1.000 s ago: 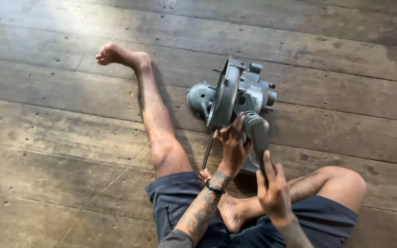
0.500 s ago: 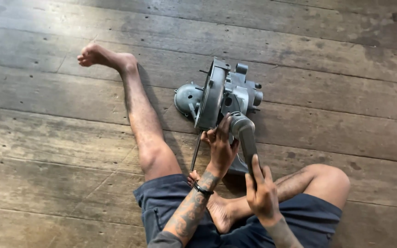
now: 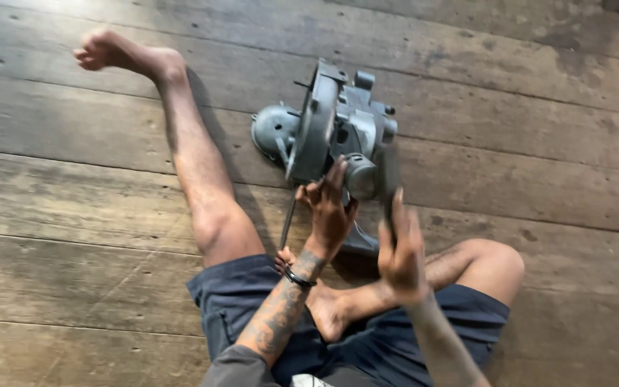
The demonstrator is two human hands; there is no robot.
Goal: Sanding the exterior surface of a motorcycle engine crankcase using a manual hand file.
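Grey metal engine casing (image 3: 338, 132), upright on floorboards (image 3: 73, 208).

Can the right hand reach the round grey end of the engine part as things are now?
Probably yes. The right hand is raised just beside the round end of the engine part, with nothing between them. The left hand grips the part lower down, left of that end.

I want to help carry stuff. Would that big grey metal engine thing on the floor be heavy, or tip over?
Probably heavy: the engine casing looks like thick cast metal. It may tip, since it stands on edge on the wooden floor while the left hand steadies it. It looks stiff, with knobbly parts to grab, so it is unlikely to roll.
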